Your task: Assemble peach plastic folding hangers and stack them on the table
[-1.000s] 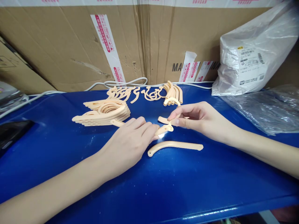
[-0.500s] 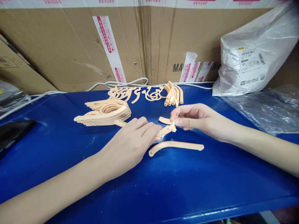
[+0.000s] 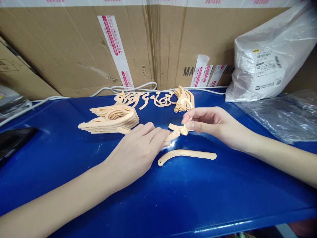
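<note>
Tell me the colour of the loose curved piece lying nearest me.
The curved piece is plain pale peach, clearest in the head view.

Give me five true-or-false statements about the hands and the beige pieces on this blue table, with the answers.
1. The left hand holds a beige bar by one end. True.
2. The right hand lies flat and empty. False: its fingertips pinch a small beige part.
3. A curved arm lies loose on the table, touched by neither hand. True.
4. The stack of curved pieces sits right of the right hand. False: it sits to the left, beyond the left hand.
5. A white cable runs along the boxes at the back. True.
</note>
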A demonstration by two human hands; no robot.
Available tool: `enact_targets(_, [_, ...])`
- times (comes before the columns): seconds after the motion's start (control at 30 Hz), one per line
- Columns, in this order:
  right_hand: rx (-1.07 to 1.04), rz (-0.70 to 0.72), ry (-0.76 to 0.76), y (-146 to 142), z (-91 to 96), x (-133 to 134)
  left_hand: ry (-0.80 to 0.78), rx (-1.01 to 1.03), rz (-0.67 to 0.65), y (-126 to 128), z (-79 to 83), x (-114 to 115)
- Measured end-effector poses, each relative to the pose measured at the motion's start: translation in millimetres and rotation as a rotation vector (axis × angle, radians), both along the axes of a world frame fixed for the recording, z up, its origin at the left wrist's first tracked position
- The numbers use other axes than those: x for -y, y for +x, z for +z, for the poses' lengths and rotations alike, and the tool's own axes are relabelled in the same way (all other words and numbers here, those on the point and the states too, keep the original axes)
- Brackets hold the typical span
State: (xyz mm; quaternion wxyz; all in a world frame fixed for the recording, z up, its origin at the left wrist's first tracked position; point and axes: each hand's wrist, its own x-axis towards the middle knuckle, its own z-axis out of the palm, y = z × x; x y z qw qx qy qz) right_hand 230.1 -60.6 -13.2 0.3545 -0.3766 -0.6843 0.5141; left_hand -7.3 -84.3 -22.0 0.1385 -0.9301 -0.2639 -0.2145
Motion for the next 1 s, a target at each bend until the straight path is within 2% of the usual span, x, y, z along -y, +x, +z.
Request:
enact_targets(0.73, [-0.078,0.054,-0.070,-2.9,-9.1,-2.3,0.048,-0.014,-0.006,-2.1,-3.9,-2.8])
enact_targets(1.0, [-0.057,0.032,-0.117,-5.2,-12.5,-2.1,0.047,-0.029,-0.022,-2.5,-6.5,-2.6])
